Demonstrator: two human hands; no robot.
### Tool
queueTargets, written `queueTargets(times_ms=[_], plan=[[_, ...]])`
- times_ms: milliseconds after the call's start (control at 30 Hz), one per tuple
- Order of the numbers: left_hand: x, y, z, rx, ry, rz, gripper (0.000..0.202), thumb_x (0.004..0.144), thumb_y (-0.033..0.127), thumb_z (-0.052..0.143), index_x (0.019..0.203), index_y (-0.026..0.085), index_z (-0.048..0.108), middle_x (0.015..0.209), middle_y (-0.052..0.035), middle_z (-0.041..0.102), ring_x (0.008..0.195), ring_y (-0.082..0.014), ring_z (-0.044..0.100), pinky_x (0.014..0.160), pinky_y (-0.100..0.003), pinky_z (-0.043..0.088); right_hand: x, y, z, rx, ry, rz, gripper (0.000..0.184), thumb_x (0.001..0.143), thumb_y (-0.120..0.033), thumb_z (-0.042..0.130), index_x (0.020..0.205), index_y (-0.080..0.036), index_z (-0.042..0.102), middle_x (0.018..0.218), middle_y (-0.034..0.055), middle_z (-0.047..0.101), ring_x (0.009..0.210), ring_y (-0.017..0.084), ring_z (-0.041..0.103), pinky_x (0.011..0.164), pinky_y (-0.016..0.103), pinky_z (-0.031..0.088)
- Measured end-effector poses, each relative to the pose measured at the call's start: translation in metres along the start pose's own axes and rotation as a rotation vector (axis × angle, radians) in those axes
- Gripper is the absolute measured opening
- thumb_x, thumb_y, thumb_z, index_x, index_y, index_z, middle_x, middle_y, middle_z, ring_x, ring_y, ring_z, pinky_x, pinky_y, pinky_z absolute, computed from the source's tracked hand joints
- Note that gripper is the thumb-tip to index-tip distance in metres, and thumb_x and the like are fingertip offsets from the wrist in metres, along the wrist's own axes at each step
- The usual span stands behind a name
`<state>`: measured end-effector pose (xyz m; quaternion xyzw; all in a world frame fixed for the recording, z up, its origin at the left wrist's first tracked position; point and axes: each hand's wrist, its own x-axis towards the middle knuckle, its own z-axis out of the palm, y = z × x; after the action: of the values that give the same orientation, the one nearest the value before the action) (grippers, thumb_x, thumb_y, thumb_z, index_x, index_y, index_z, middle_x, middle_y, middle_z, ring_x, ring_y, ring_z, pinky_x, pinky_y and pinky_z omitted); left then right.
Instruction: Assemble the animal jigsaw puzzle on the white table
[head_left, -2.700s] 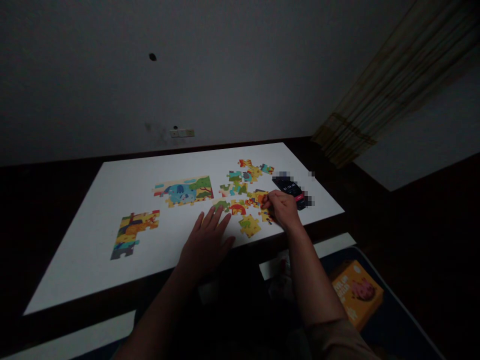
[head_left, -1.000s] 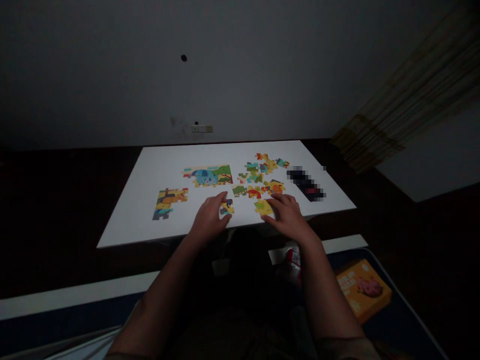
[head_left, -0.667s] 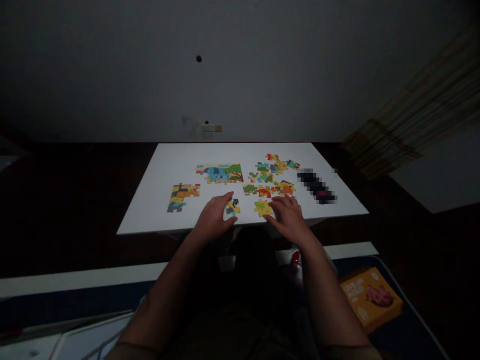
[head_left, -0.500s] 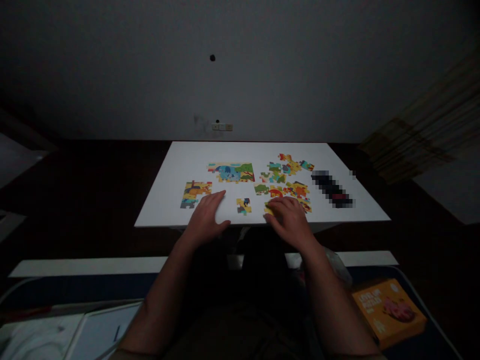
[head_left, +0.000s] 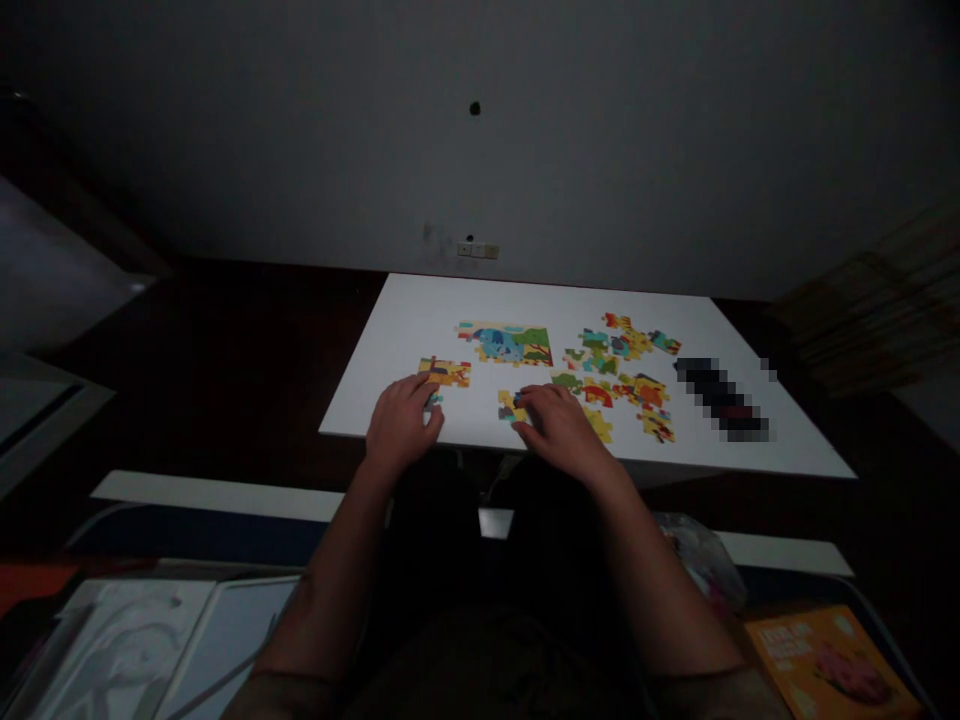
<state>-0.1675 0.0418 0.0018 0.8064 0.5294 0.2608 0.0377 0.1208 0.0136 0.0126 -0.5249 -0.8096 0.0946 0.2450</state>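
My left hand [head_left: 401, 425] lies over the lower end of a joined jigsaw section [head_left: 444, 372] in yellow and red, hiding part of it. A teal-edged part shows by its fingers. My right hand [head_left: 559, 425] has its fingertips on a small joined cluster of puzzle pieces [head_left: 512, 405]. A loose yellow piece [head_left: 600, 425] lies just beyond those fingers. Farther back are a joined section with a blue elephant [head_left: 504, 345] and loose colourful pieces [head_left: 619, 345], all on a white table top [head_left: 420, 310].
A phone [head_left: 720, 398], pixelated, lies near the table's right side. Below the near edge are a plastic bag [head_left: 701, 560], an orange box [head_left: 829, 660] at the lower right, and a white tablet-like board [head_left: 127, 650] at the lower left.
My head has turned right and down, shifting the view. My right hand has gone from the yellow piece to the small cluster, which sits farther left. My left hand now covers the section's lower end.
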Motion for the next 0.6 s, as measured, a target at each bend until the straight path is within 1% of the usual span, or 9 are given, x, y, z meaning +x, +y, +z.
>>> queueTargets(times_ms=[67,133,300,400,600], plan=[[-0.001,-0.001,-0.001,-0.008,-0.005,0.004,0.036,0.089,0.022,0.058,0.123,0.024,0.067,0.137,-0.0104,0.062,0.123,-0.0314,0.057,0.108,-0.053,0.045,0.007,-0.004,0.003,0.01,0.0,0.003,0.028,0.088,-0.025,0.069,0.115,-0.03,0.064,0.117,0.01,0.068,0.112,0.035,0.058,0.097,0.056,0.049],[-0.003,-0.002,-0.002,-0.024,-0.017,0.009,0.035,0.089,0.023,0.057,0.123,0.023,0.067,0.136,-0.0099,0.063,0.123,-0.0307,0.057,0.108,-0.052,0.045,0.013,-0.008,0.008,0.011,0.002,-0.002,0.03,0.088,-0.024,0.068,0.117,-0.03,0.063,0.115,0.0098,0.068,0.112,0.035,0.058,0.097,0.055,0.048],[-0.004,-0.003,-0.003,-0.047,-0.043,0.009,0.036,0.091,0.026,0.056,0.126,0.023,0.067,0.137,-0.0105,0.062,0.124,-0.031,0.056,0.109,-0.051,0.043,0.026,-0.015,0.022,0.015,0.001,-0.035,0.032,0.09,-0.024,0.066,0.121,-0.031,0.064,0.122,0.0086,0.067,0.118,0.035,0.056,0.098,0.055,0.047],[-0.005,-0.004,-0.003,-0.047,-0.041,0.009,0.037,0.091,0.026,0.057,0.127,0.024,0.065,0.137,-0.0096,0.062,0.125,-0.0308,0.055,0.11,-0.051,0.042,0.031,-0.02,0.026,0.024,-0.001,-0.031,0.032,0.09,-0.025,0.065,0.121,-0.032,0.065,0.124,0.0076,0.068,0.119,0.034,0.056,0.098,0.055,0.047],[-0.005,-0.004,-0.005,-0.055,-0.053,0.0,0.039,0.087,0.024,0.061,0.127,0.026,0.065,0.137,-0.0085,0.062,0.125,-0.0315,0.055,0.109,-0.051,0.043,0.036,-0.024,0.031,0.053,-0.02,-0.03,0.033,0.09,-0.028,0.068,0.123,-0.033,0.064,0.123,0.0051,0.069,0.116,0.034,0.057,0.097,0.054,0.047]])
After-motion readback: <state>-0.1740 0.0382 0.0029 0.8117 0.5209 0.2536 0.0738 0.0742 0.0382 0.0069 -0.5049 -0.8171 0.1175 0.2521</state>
